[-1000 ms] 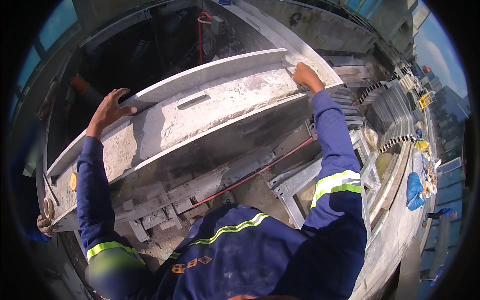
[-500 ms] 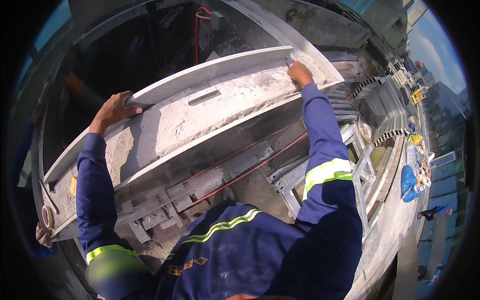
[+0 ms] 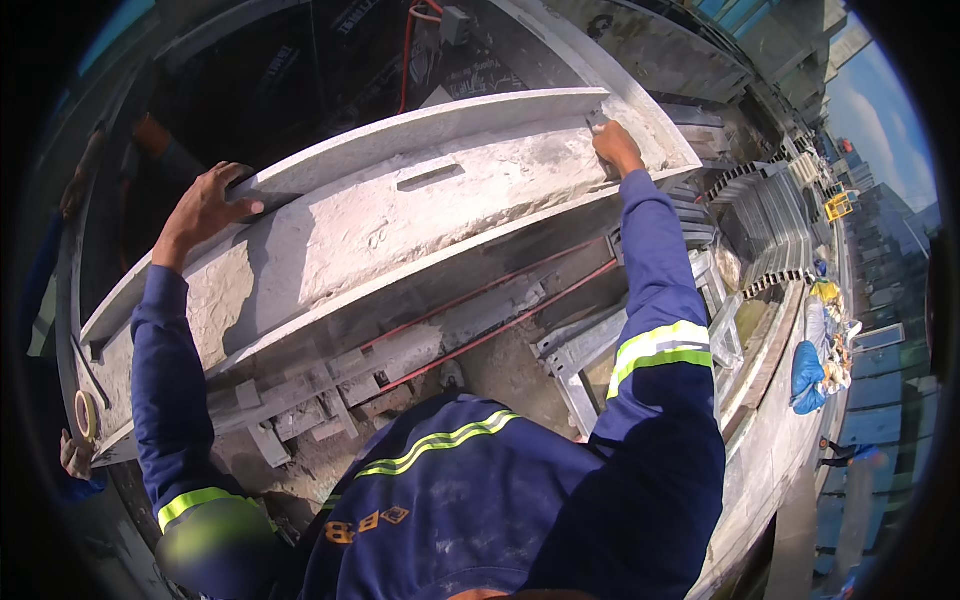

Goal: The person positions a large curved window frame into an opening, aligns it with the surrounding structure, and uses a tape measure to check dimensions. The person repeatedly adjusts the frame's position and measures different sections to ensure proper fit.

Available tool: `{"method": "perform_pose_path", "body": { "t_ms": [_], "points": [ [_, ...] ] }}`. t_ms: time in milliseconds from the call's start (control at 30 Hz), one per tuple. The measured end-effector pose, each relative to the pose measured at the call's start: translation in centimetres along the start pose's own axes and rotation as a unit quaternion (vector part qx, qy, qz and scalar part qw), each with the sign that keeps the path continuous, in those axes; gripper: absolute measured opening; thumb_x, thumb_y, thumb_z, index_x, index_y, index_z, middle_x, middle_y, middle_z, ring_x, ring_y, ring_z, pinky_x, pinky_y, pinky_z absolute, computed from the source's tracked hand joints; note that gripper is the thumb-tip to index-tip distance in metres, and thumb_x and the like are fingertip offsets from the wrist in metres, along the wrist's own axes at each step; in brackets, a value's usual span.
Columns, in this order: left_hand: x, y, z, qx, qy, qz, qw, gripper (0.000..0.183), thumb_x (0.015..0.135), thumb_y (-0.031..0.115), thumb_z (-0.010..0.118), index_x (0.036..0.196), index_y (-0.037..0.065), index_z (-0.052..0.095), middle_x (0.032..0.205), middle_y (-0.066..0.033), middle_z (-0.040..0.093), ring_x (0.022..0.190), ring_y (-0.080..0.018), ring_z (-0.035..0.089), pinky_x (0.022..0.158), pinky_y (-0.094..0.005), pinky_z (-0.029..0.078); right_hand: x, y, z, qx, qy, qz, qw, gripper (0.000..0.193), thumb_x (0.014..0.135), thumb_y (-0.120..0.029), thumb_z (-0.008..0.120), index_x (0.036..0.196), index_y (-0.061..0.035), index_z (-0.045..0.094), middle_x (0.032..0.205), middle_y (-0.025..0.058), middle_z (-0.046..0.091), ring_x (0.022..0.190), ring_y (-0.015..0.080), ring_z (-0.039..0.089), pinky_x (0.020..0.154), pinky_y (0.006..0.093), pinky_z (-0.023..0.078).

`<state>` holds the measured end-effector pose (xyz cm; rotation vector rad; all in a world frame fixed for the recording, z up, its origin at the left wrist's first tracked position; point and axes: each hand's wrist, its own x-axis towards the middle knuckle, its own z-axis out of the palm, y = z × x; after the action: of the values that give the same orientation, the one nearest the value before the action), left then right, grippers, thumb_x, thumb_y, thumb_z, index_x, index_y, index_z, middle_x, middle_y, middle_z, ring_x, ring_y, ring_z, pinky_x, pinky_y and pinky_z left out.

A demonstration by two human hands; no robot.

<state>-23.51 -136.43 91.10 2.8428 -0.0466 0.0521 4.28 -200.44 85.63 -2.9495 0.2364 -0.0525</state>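
A person in a dark blue work jacket with yellow and silver reflective bands leans over a long grey formwork panel [image 3: 400, 220], seen from above through a wide, curved lens. The panel is metal, crusted with pale dried concrete, and runs slantwise from lower left to upper right across the middle of the view, with a small slot near its centre.

The left hand [image 3: 205, 208] grips the panel's far upper edge toward the left, fingers curled over the rim. The right hand [image 3: 616, 148] holds the same far edge near the panel's right end, fingers closed on the rim. Both arms are stretched out and well apart.

Below the panel, nearer the person, lie grey metal rails and brackets [image 3: 330, 385] with a red cable [image 3: 500, 325] running along them. At the far left edge, a roll of tape [image 3: 85, 415] shows beside another person's hand. To the right, a blue bag [image 3: 806, 375] rests on a ledge, with city buildings far below beyond it.
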Motion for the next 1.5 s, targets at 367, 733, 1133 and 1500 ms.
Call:
{"method": "perform_pose_path", "body": {
  "t_ms": [367, 733, 1133, 1500],
  "points": [
    [-3.3, -1.5, -1.6, -0.011, 0.100, 0.040, 0.994, 0.069, 0.084, 0.041, 0.087, 0.138, 0.004, 0.067, 0.139, -0.0174, 0.064, 0.129, -0.0371, 0.063, 0.109, -0.0498, 0.053, -1.8, -2.8, 0.7, -0.007, 0.023, -0.007, 1.000, 0.049, 0.089, -0.020, 0.063, 0.135, -0.0051, 0.070, 0.136, 0.0232, 0.070, 0.130, 0.0452, 0.064, 0.108, 0.0601, 0.047],
    [-10.5, -1.1, -4.5, -0.027, 0.138, 0.065, 0.988, 0.062, 0.084, 0.035, 0.088, 0.136, 0.007, 0.069, 0.143, -0.0154, 0.064, 0.132, -0.0371, 0.062, 0.113, -0.0476, 0.050, 0.3, -0.6, 0.5, 0.010, 0.000, 0.010, 1.000, 0.049, 0.089, -0.021, 0.064, 0.135, -0.0057, 0.070, 0.137, 0.0247, 0.069, 0.130, 0.0462, 0.064, 0.108, 0.0591, 0.048],
    [-18.0, 1.3, -4.8, -0.049, 0.158, 0.034, 0.986, 0.068, 0.077, 0.031, 0.090, 0.136, 0.007, 0.069, 0.146, -0.0137, 0.063, 0.135, -0.0371, 0.060, 0.113, -0.0494, 0.050, -5.3, -6.3, 0.9, 0.017, -0.024, -0.068, 0.997, 0.044, 0.088, -0.017, 0.062, 0.129, -0.0055, 0.074, 0.126, 0.0258, 0.074, 0.122, 0.0489, 0.067, 0.106, 0.0684, 0.040],
    [-20.7, 0.5, -4.0, -0.072, 0.172, 0.065, 0.980, 0.061, 0.078, 0.022, 0.089, 0.134, 0.008, 0.070, 0.149, -0.0128, 0.062, 0.138, -0.0368, 0.058, 0.115, -0.0494, 0.049, -9.0, -10.2, 1.8, 0.030, -0.037, -0.106, 0.993, 0.052, 0.084, -0.012, 0.061, 0.135, -0.0051, 0.072, 0.126, 0.0298, 0.072, 0.125, 0.0494, 0.066, 0.109, 0.0687, 0.039]
  ]
}}
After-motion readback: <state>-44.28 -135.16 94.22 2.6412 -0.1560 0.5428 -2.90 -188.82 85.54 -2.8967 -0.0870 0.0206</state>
